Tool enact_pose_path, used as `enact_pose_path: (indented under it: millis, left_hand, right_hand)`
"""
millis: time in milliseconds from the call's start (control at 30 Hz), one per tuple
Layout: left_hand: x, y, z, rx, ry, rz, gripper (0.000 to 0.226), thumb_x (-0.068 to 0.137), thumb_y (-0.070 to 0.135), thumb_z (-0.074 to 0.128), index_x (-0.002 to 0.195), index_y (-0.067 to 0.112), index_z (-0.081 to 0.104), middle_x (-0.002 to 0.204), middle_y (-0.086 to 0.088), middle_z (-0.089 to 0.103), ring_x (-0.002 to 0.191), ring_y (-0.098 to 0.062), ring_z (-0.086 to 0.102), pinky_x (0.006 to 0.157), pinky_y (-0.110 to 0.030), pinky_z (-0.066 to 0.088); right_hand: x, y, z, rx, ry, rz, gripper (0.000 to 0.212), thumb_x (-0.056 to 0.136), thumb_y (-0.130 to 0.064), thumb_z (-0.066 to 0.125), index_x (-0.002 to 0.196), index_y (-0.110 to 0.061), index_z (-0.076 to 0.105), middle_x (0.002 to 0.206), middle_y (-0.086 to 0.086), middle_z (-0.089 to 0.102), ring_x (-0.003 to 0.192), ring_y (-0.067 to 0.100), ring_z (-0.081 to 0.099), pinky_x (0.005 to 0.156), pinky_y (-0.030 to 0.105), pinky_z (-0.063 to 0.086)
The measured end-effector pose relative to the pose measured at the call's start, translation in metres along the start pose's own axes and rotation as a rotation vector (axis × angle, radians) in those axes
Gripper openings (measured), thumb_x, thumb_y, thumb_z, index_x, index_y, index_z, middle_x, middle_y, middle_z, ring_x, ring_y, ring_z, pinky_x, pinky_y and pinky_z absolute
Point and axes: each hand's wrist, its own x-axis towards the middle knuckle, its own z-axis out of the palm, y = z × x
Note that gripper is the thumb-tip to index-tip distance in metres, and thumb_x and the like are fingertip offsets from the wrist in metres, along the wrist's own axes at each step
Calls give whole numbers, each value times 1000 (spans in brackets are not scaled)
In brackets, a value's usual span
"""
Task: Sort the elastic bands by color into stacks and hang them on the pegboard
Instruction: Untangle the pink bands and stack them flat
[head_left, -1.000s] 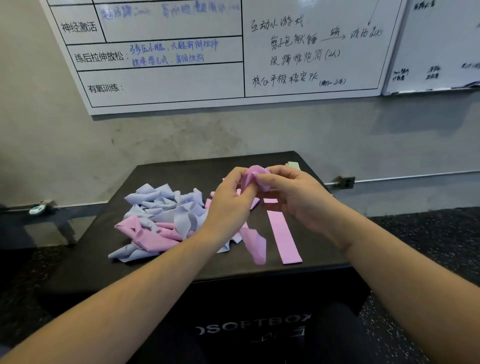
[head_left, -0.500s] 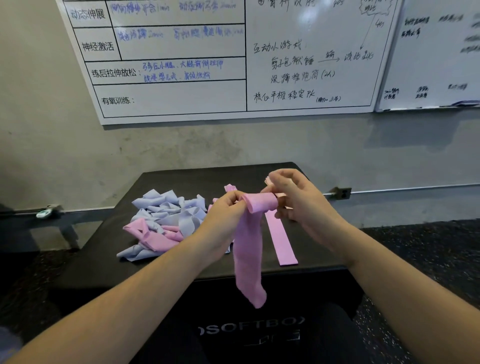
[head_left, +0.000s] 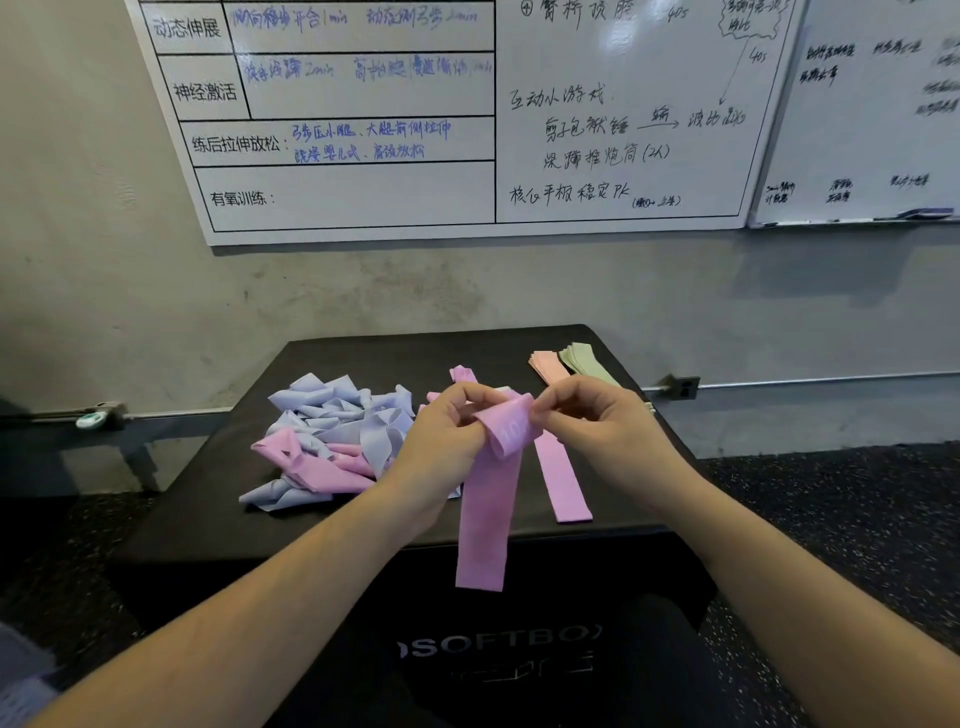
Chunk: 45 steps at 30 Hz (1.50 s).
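Above the black surface (head_left: 218, 467), left hand (head_left: 441, 441) and right hand (head_left: 597, 421) both pinch the top of one pink band (head_left: 488, 509), which hangs free. Advice: flatten it, then lay it squarely on the flat pink band (head_left: 563, 483). Counted: two sorted stacks, peach (head_left: 545, 364) and green (head_left: 589, 358); one mixed pile (head_left: 332, 431), number unclear.

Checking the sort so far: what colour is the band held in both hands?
Pink band, pinched by left hand and right hand; head view.

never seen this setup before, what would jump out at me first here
Front and centre, the left hand and right hand pinch the top of a pink band hanging past the black box's front edge. Left of them lies a tangled pile of lilac and pink bands.
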Motion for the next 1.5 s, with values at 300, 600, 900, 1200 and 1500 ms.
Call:
enact_pose_path:
  millis: [300,600,900,1200,1500]
  left_hand:
    - [-10,-14,5,47,-99,63,25,94,2,69,105,24,73,106,-1,77,103,-16,69,88,-32,56]
    - [-19,-22,6,-15,-127,-120,13,97,26,68,101,26,80,98,5,78,88,-9,68,80,-29,55]
    - [-16,-19,12,88,62,81,25,104,17,55,104,27,77,104,20,74,96,8,63,84,-11,48]
    - [3,-30,26,-14,47,-2,24,105,26,54,117,26,75,109,7,74,94,-9,64,68,-18,50]
    - [24,-38,36,-82,-32,-131,23,105,24,54,114,28,74,107,1,76,104,-21,69,85,-38,60]
  right_hand:
    - [-4,7,-1,432,53,116,22,94,9,59,88,-11,66,75,0,62,72,9,63,71,24,57]
    - [-5,7,-20,627,-5,233,27,96,9,50,87,-14,61,76,1,51,67,12,55,61,25,55]
    - [-19,25,-21,523,-42,352,25,93,12,56,101,-12,59,85,6,57,76,18,61,67,32,61]
    - [-15,49,-7,396,-85,516,46,75,-36,81,113,-19,61,108,10,67,86,22,68,81,44,59]
    - [8,58,-12,273,70,341,14,91,-23,74,86,-11,68,90,12,72,85,21,68,77,35,55]
